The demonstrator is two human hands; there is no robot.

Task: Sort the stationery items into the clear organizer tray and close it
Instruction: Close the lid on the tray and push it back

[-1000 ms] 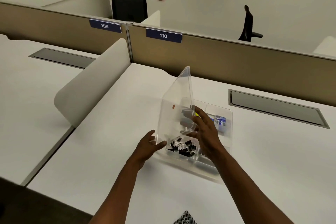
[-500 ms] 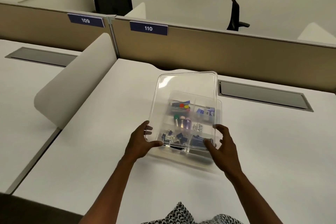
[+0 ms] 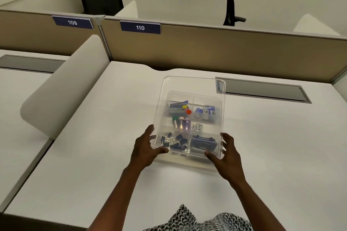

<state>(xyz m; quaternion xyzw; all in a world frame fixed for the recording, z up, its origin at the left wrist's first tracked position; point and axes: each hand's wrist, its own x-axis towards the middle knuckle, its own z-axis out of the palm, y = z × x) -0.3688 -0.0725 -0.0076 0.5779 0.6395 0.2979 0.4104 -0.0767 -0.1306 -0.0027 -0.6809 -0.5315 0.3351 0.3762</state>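
Observation:
A clear lid (image 3: pixel 191 86) is held tilted over the clear organizer tray (image 3: pixel 180 161) on the white desk, its far edge raised. My left hand (image 3: pixel 144 151) grips the lid's near left corner and my right hand (image 3: pixel 224 153) grips its near right corner. Through the lid I see black binder clips (image 3: pixel 175 141), a dark stapler (image 3: pixel 203 142), small capped tubes (image 3: pixel 181 123), blue packets (image 3: pixel 205 111) and markers with a red dot (image 3: pixel 188 111) in separate compartments.
A curved white divider (image 3: pixel 62 88) stands to the left. A tan partition (image 3: pixel 216 50) with labels 109 and 110 runs along the back. A grey cable hatch (image 3: pixel 266 91) lies behind the tray on the right. Patterned fabric (image 3: pixel 197 220) is at the bottom edge.
The lid stood nearly upright on the tray's left side a second ago; it has swung down over the tray. My right hand moved from inside the tray to the lid's near right corner.

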